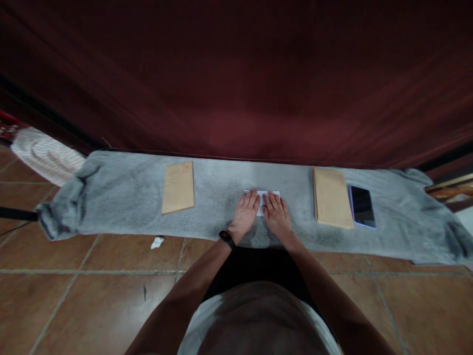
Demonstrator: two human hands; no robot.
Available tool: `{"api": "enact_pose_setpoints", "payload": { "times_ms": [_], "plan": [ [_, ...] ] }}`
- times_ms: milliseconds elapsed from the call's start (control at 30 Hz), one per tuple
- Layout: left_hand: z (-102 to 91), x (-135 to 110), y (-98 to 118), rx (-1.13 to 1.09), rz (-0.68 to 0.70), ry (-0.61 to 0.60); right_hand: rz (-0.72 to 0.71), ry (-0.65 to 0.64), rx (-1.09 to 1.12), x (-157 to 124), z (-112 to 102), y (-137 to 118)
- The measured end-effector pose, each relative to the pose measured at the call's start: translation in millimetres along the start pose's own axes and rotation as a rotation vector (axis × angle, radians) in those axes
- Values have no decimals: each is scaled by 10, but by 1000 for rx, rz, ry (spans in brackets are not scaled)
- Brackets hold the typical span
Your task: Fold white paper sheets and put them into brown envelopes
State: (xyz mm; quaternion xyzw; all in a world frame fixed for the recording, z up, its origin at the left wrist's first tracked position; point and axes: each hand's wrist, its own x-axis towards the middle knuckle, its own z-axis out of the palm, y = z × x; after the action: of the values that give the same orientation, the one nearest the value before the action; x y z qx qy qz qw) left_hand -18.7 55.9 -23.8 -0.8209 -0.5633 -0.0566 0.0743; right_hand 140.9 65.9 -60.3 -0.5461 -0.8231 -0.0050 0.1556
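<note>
A small white sheet of paper (260, 201) lies flat on the grey cloth, mostly covered by my two hands. My left hand (247, 212) presses down on its left part, fingers stretched out, with a dark band on the wrist. On the paper's right part rests my right hand (276, 213), also flat, its fingers stretched forward. A strip of white shows between them. To the left is a brown envelope (178, 188). On the right lies a stack of brown envelopes (333, 198).
A phone (362, 206) with a pale purple edge lies right of the stack. Grey cloth (121, 197) covers the long narrow surface. A dark red panel (236, 98) rises behind it. White scrap (157, 242) lies on the tiled floor (111, 291); striped fabric (48, 155) is at far left.
</note>
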Motion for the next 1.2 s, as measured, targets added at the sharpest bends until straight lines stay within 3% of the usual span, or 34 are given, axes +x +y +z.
{"api": "enact_pose_setpoints", "payload": {
  "times_ms": [133, 367, 967, 1200],
  "plan": [
    [69, -92, 49, -86, 138, 7, -22, -26, -33, -16, -15, 2],
    [72, -198, 25, -173, 112, -49, -25, -47, -23, -4, -50, 2],
    [126, -388, 60, -210, 33, -60, -7, -28, -9, 5, -45, 3],
    [95, -350, 54, -209, 28, -92, 36, 19, -43, -61, -96, 171]
  ]
}}
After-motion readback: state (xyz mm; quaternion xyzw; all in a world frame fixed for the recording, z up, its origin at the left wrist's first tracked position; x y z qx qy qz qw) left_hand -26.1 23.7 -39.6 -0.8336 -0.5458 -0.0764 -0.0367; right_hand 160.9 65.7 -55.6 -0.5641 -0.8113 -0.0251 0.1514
